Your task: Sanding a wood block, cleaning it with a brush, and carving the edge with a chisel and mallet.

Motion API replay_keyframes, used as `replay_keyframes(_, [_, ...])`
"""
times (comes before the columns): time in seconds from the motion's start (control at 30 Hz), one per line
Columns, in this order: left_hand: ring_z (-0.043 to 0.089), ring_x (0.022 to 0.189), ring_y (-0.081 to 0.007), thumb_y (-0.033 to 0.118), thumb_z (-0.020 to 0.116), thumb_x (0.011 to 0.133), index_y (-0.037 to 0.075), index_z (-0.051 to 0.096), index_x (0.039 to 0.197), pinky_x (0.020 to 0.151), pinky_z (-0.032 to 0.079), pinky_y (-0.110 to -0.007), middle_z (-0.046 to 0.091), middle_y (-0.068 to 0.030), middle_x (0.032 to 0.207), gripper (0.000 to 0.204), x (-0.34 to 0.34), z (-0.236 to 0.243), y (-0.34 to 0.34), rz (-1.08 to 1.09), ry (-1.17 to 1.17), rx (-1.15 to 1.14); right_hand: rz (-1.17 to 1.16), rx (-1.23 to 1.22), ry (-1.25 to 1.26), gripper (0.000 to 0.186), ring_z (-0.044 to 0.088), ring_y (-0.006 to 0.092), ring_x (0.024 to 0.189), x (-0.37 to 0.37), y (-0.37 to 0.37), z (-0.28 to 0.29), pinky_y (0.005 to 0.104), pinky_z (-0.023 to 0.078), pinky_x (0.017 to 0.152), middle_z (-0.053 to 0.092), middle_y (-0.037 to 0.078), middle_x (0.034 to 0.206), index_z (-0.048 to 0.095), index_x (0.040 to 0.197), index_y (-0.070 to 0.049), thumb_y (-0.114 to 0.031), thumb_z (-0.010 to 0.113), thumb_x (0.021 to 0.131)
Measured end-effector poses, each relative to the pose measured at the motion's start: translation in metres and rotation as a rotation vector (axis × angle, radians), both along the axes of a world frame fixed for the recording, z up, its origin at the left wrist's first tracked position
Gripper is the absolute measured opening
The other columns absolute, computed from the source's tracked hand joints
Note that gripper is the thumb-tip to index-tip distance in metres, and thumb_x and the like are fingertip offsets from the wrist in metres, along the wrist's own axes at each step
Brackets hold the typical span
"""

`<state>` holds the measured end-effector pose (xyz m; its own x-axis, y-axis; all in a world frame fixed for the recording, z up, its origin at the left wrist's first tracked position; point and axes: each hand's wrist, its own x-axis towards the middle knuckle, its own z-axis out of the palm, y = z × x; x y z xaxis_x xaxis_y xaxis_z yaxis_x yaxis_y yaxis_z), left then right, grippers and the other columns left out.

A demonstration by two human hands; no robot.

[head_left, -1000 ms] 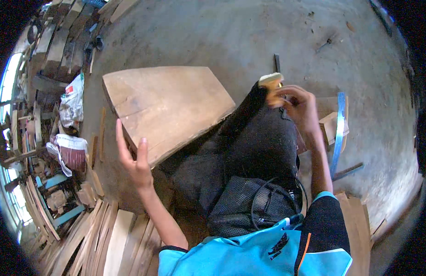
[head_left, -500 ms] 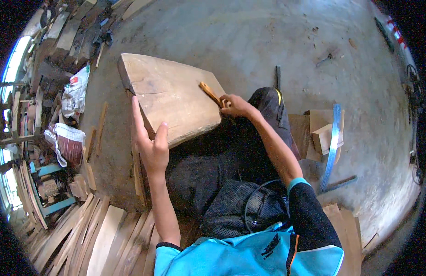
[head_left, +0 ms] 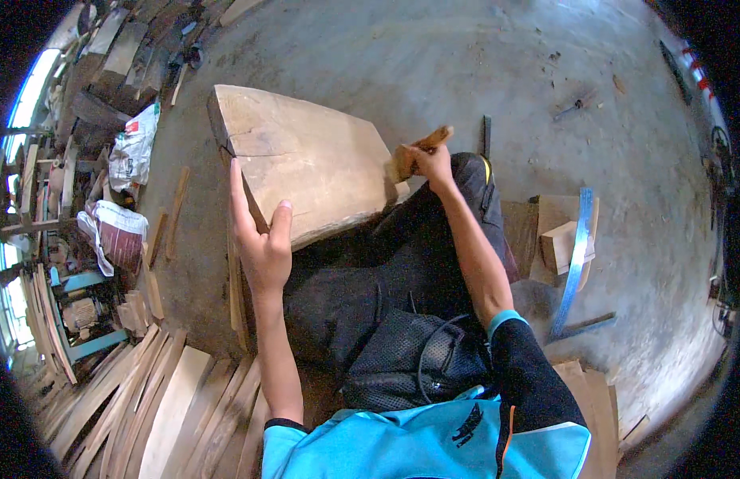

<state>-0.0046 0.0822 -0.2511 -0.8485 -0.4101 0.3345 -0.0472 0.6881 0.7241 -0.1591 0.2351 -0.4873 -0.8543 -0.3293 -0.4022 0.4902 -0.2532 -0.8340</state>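
A thick, pale wooden slab [head_left: 310,156] with a dark crack near its far left corner lies tilted over my lap. My left hand [head_left: 262,247] holds its near left edge, thumb on the top face and index finger stretched along the side. The other fingers are hidden below. At the slab's right end, my right hand [head_left: 435,166] is closed round a wooden-handled brush [head_left: 432,139]. The brush's broad tan end sits beside the slab's right edge; whether they touch I cannot tell.
A black mesh bag [head_left: 398,359] rests against my lap. To the right are wood offcuts [head_left: 558,246] and a blue metal strip [head_left: 579,255]. Several boards [head_left: 174,407] lie at lower left, with white sacks [head_left: 134,148] and stacked timber beyond.
My right hand has moved right and slightly away from me, swinging the brush from over the slab's face to its right edge. The left hand keeps its hold.
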Motion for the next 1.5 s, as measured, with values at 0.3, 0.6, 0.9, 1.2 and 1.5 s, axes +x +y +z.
replay_keyframes(0.3, [0.027, 0.118, -0.0264, 0.063, 0.045, 0.066, 0.014, 0.029, 0.126, 0.096, 0.021, -0.046, 0.029, -0.0060, 0.129, 0.079, 0.044, -0.073, -0.017, -0.024, 0.508, 1.456, 0.355, -0.108, 0.221, 0.011, 0.052, 0.0104, 0.062, 0.028, -0.010, 0.059, 0.0238, 0.042, 0.054, 0.054, 0.003, 0.066, 0.052, 0.071, -0.003, -0.007, 0.062, 0.069])
replay_keyframes(0.6, [0.023, 0.121, -0.0293, 0.048, 0.040, 0.077, 0.011, 0.030, 0.125, 0.098, 0.018, -0.048, 0.028, -0.0092, 0.131, 0.061, 0.093, -0.143, -0.044, 0.041, 0.848, 1.585, 0.298, 0.509, 0.642, 0.018, 0.056, 0.0146, 0.070, 0.037, -0.031, 0.015, 0.0289, 0.045, 0.062, 0.059, 0.008, 0.074, 0.055, 0.079, 0.000, -0.013, 0.062, 0.069])
replay_keyframes(0.9, [0.031, 0.116, -0.0304, 0.047, 0.042, 0.072, 0.010, 0.031, 0.124, 0.093, 0.028, -0.050, 0.031, -0.0100, 0.128, 0.065, 0.115, -0.195, -0.084, 0.411, 0.924, 1.747, 0.776, 0.070, 0.418, 0.015, 0.055, 0.0132, 0.068, 0.126, -0.120, 0.109, 0.0272, 0.046, 0.063, 0.059, 0.006, 0.075, 0.056, 0.081, 0.000, -0.006, 0.062, 0.068])
replay_keyframes(1.2, [0.029, 0.118, -0.0299, 0.046, 0.041, 0.070, 0.014, 0.036, 0.122, 0.092, 0.025, -0.054, 0.031, -0.0089, 0.129, 0.062, 0.093, -0.177, -0.079, 0.137, 0.953, 1.887, -0.023, 0.735, 0.756, 0.010, 0.055, 0.0114, 0.061, -0.008, 0.017, 0.049, 0.0237, 0.046, 0.056, 0.059, 0.005, 0.071, 0.058, 0.080, 0.001, -0.006, 0.057, 0.073])
replay_keyframes(1.5, [0.037, 0.111, -0.0260, 0.050, 0.040, 0.069, 0.014, 0.040, 0.118, 0.093, 0.026, -0.048, 0.042, -0.0070, 0.119, 0.061, 0.103, -0.198, -0.081, 0.446, 0.881, 1.839, 0.833, -0.130, 0.170, 0.019, 0.056, 0.0155, 0.073, 0.140, -0.143, 0.124, 0.0274, 0.048, 0.064, 0.056, 0.008, 0.080, 0.053, 0.089, 0.000, -0.015, 0.054, 0.078])
